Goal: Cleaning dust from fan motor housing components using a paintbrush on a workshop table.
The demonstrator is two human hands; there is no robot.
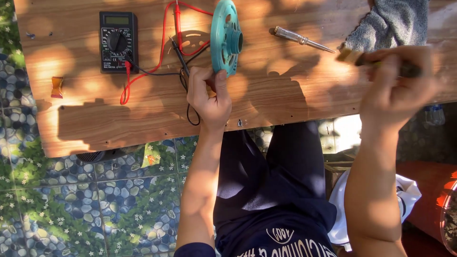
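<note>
Holding a teal disc (225, 37) on edge over the wooden board (266, 95).
Left hand (209, 97) pinches its lower rim; right hand (397, 83) is closed on a blurred tool (381, 59). Meter (118, 42) probes lie unused; no visible work on the disc yet.

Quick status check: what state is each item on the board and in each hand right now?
Teal disc: on edge, held by left hand.
Multimeter: flat on the board, red and black leads plugged in, display unreadable.
Tester screwdriver: lying loose, untouched.
Grey cloth: crumpled at the board's far edge.
Right hand: closed on a dark-handled tool, blurred.
</note>
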